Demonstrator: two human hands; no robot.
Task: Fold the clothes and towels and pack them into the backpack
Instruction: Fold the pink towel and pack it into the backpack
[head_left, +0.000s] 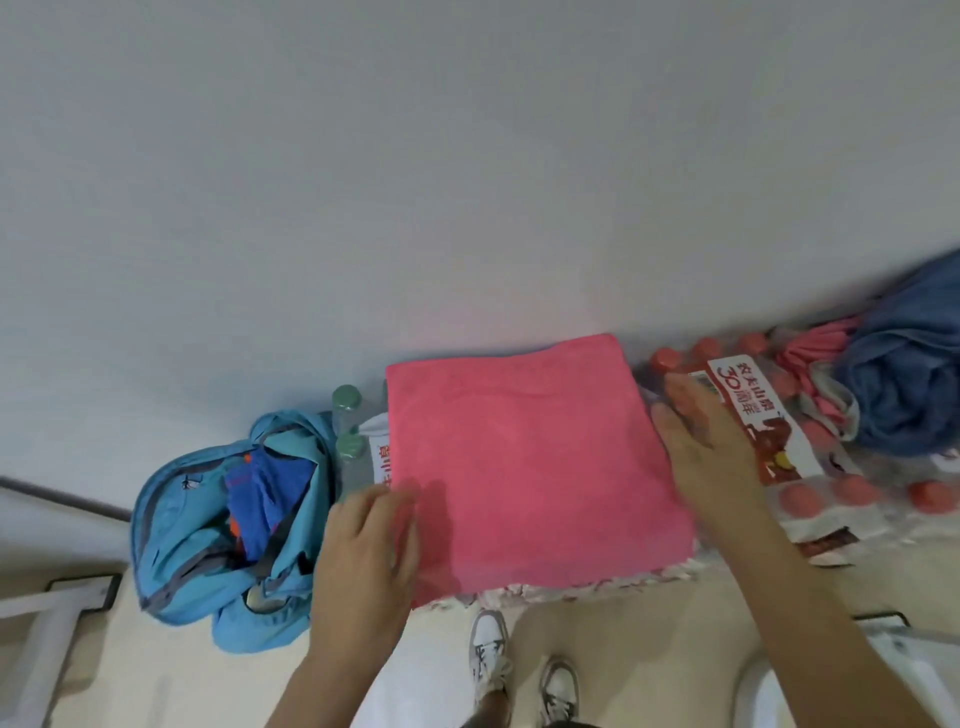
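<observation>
Two hands frame a folded pink towel (524, 467), which lies flat as a rough square on top of shrink-wrapped bottle packs set against a pale wall (467, 156). The left hand (363, 540) rests on the towel's left edge, its fingers straight and slightly spread; their tips are blurred. The right hand (711, 441) lies at the towel's right edge with fingers extended and close together, clamped on nothing.

Left of the towel, a light blue backpack (176, 545) sits on the floor with its main compartment unzipped and gaping. Inside it is a darker blue garment (270, 499) with orange marks, filling the opening. Between backpack and towel stand green-capped bottles (347, 400), partly under the towel.

Right of the towel, a pack of red-capped bottles (831, 499) in printed film carries a bunched blue cloth heap (914, 374) at its far end, with a crumpled pink-and-grey garment (815, 358) just beside it, touching. Below the towel, a pair of white shoes (488, 654) shows on the beige floor (156, 675).
</observation>
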